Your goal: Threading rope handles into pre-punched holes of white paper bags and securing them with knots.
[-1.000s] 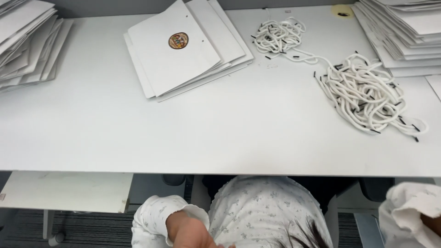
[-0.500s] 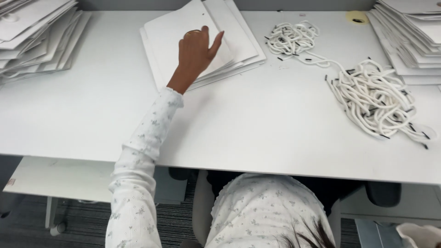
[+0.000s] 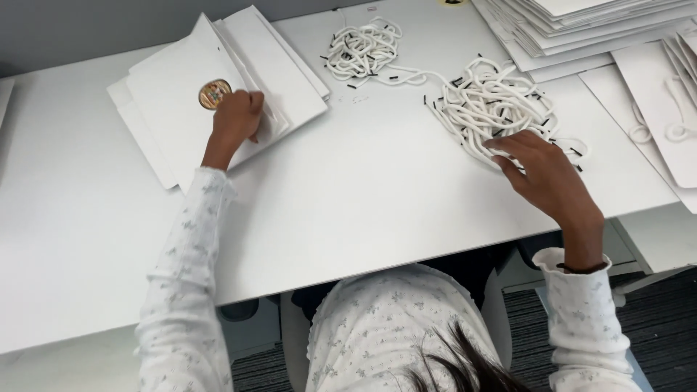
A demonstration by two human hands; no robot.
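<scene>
A wide white surface (image 3: 348, 189) fills the frame, seen from above by a seated person in a white patterned top. Along the far right edge, a tall stack of flat white paper bags (image 3: 581, 29) fans out, and beside it more flat bags (image 3: 657, 109) with cord handles lie at the surface's right edge. At the far left, a smaller fanned pile of flat white bags (image 3: 181, 109) lies at an angle, its top sheet bearing a round gold sticker (image 3: 215, 94). Between the piles, a large tangle of white cords (image 3: 494, 109) with black tips sits right of centre, joined by a single strand to a smaller bundle of cords (image 3: 363, 54) farther back. The left hand (image 3: 236, 120) reaches forward and rests on the top bag just beside the sticker, fingers curled down against the paper; whether the grip has pinched the sheet or only presses it cannot be told. The right hand (image 3: 544, 178) lies at the near edge of the large tangle, fingers spread and loosely bent, fingertips touching the cords, the grip not closed round any of them.
</scene>
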